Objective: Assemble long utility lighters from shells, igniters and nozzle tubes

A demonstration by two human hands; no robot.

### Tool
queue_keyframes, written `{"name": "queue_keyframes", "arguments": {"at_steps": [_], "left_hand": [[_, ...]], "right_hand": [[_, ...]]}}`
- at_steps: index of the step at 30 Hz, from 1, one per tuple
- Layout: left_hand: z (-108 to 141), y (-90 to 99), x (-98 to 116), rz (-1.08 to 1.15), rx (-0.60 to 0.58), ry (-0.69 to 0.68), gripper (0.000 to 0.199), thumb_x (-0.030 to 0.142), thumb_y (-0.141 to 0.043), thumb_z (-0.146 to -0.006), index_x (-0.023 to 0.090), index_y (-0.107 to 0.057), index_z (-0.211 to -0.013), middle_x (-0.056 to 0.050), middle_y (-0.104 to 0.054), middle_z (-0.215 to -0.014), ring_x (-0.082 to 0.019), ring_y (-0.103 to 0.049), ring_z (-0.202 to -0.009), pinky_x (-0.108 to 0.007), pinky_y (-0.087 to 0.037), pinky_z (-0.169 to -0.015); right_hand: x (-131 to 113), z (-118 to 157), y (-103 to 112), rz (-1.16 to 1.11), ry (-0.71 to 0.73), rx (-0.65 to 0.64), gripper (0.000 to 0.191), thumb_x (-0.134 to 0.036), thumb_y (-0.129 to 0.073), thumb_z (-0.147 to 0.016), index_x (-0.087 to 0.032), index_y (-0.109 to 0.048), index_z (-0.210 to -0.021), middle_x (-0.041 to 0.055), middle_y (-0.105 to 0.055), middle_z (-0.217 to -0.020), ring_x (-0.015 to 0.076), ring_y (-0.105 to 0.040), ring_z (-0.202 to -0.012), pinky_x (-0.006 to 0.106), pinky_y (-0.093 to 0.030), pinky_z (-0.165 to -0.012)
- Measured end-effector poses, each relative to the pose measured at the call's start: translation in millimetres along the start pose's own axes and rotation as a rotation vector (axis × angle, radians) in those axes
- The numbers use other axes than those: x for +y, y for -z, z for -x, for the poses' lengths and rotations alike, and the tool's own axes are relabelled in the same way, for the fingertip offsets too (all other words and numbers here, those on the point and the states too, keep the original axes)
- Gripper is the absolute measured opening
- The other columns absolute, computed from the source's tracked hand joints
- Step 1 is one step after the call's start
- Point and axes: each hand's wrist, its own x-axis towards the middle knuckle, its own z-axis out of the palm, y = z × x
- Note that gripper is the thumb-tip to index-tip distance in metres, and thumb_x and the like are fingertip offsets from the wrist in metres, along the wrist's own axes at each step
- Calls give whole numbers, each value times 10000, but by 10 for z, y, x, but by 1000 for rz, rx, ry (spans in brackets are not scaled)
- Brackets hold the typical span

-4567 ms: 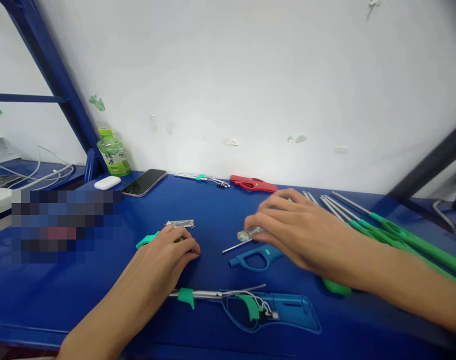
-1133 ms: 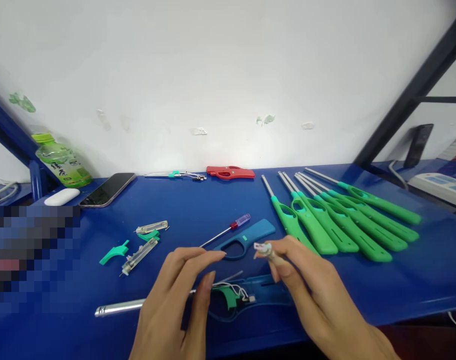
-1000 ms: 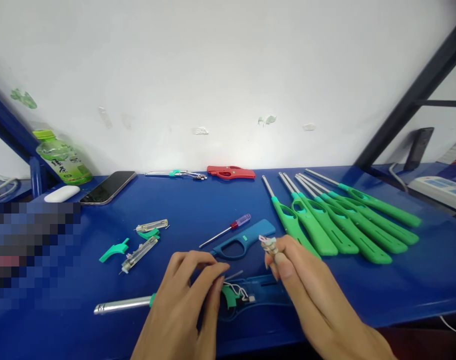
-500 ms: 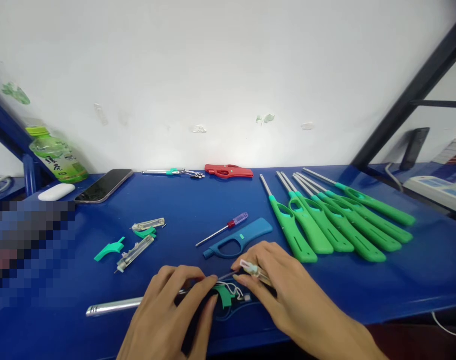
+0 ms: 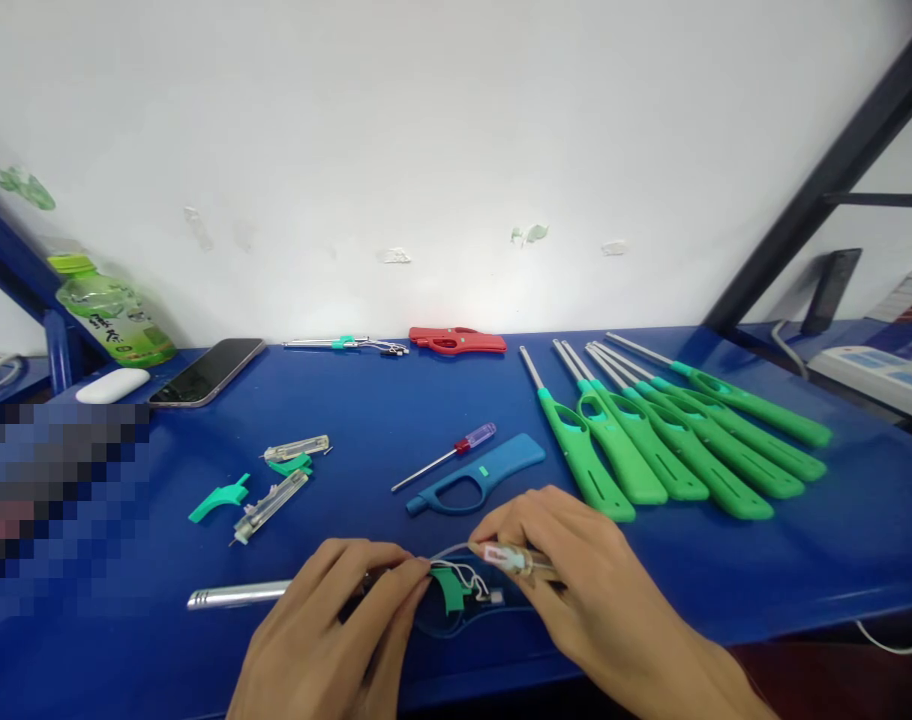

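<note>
Near the table's front edge lies an opened blue lighter handle half point(image 5: 456, 627), its inside up. It holds a green trigger point(image 5: 449, 588), looped white wires point(image 5: 471, 574) and a small dark part with a pale end. A silver lighter tube point(image 5: 238, 595) runs out leftward beneath my left hand point(image 5: 343, 615). The fingers of that hand are closed over the front of the handle half, with thumb and index tip beside the trigger. My right hand point(image 5: 576, 580) pinches a clear fuel tank point(image 5: 522, 560) with a white end. A thin tube point(image 5: 450, 549) arcs between both hands' fingertips.
Beyond my hands lie a blue handle half point(image 5: 493, 472) and a screwdriver point(image 5: 445, 458). Left are clear fuel tanks point(image 5: 272, 505) and a green trigger point(image 5: 220, 497). Several green lighters point(image 5: 643, 440) lie right. Behind are a red handle point(image 5: 456, 341), phone point(image 5: 210, 372) and bottle point(image 5: 115, 315).
The silver tube and handle half have shifted slightly right and up. My right hand has turned the fuel tank flatter, and the thin tube now bows upward.
</note>
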Motion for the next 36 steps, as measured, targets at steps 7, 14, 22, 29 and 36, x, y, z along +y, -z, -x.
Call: {"name": "queue_keyframes", "arguments": {"at_steps": [7,14,22,29,36], "left_hand": [[18,6,2,5,-11,-24,218,109,-541,-1032,231,-671,-1159,-21,-682,-1065,-157,-639,-944,-265,-573,-793],[-17,-13,29,14,-3,-13,189,113,-537,-1037,215,-659,-1139,-42,-636,-1058,-163,-629,-924,-272,-567,-773],[-18,-9,2,-26,-45,-22,206,145,-541,-1040,214,-655,-1197,-32,-682,-1055,-177,-649,-944,-285,-578,-804],[-161,13,62,-44,-13,-27,264,178,-559,-1034,207,-662,-1276,-64,-683,-1101,-212,-639,-988,-302,-606,-767],[-218,-160,58,80,-71,-101,381,12,-512,-996,193,-635,-1308,-59,-714,-1096,-218,-606,-977,-383,-590,-846]], "right_hand": [[9,-1,-16,-8,53,48,323,70,-496,-903,-249,-512,-953,-66,-742,-993,128,-677,-858,268,-464,-789],[9,32,-21,-25,102,72,314,70,-504,-894,-240,-462,-898,-53,-711,-937,141,-688,-885,286,-457,-807],[35,38,-27,-13,98,42,313,69,-486,-912,-240,-436,-907,-51,-720,-969,138,-698,-892,297,-447,-806],[23,26,-11,12,116,46,290,45,-432,-947,-241,-470,-919,-16,-728,-941,157,-690,-872,309,-454,-775],[-41,-3,31,6,82,65,228,-15,-489,-976,-226,-503,-892,0,-717,-963,159,-639,-847,319,-444,-793]]}}
